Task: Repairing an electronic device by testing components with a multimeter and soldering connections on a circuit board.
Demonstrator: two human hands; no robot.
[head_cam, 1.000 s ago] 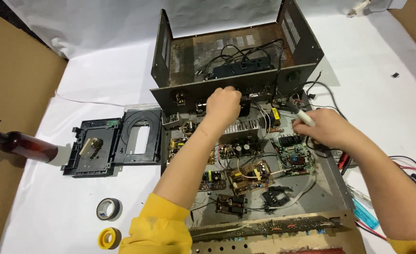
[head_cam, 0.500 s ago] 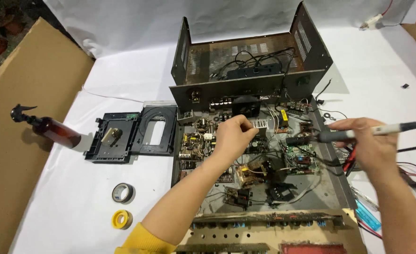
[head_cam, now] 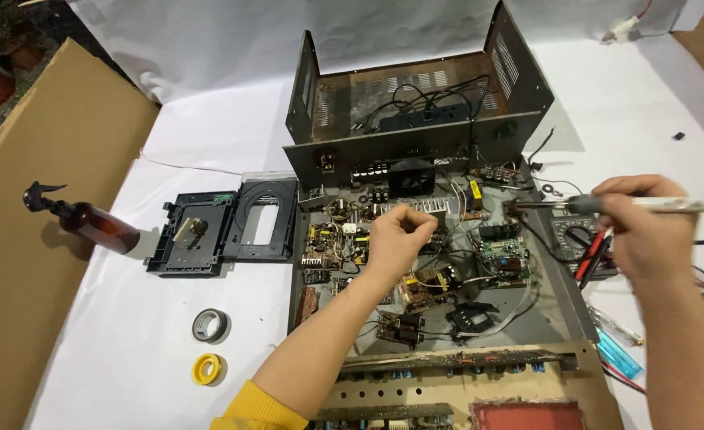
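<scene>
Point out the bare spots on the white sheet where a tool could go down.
Free: the sheet between the brown bottle and the chassis, and left of the tape rolls. Free too behind the right hand, toward the far corner. Crowded: inside the chassis round the left hand, and the cables by the meter.

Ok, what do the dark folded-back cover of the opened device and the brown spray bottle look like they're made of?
The dark folded-back cover looks like painted sheet metal: thin bent walls, punched vent slots, rusty-brown inner face. The brown spray bottle seems amber translucent plastic or glass, glossy, with a black plastic trigger head; which one cannot be told.
</scene>
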